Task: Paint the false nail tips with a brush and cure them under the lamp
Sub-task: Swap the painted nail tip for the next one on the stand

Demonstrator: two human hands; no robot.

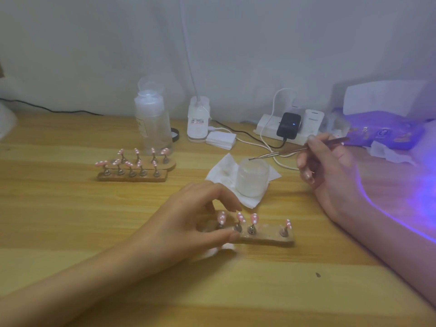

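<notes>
A wooden holder strip (pixel 264 237) lies near the middle of the desk with several pink false nail tips (pixel 254 218) on metal stands. My left hand (pixel 193 213) grips the strip's left end, thumb on the front edge and fingers curled over the back. My right hand (pixel 328 161) pinches a thin metal dotting tool (pixel 273 155), whose tip hovers over a frosted glass jar (pixel 252 178) on a white tissue. Two more holder strips (pixel 134 172) with pink tips stand further back on the left. Purple light from the curing lamp (pixel 424 185) spills in at the right edge.
A clear plastic bottle (pixel 153 121) stands at the back, beside a white lamp base (pixel 198 119) and a stack of white pads (pixel 220 139). A power strip (pixel 266 123) with a black adapter and cables lies behind the jar. A purple box (pixel 382 133) sits at the right.
</notes>
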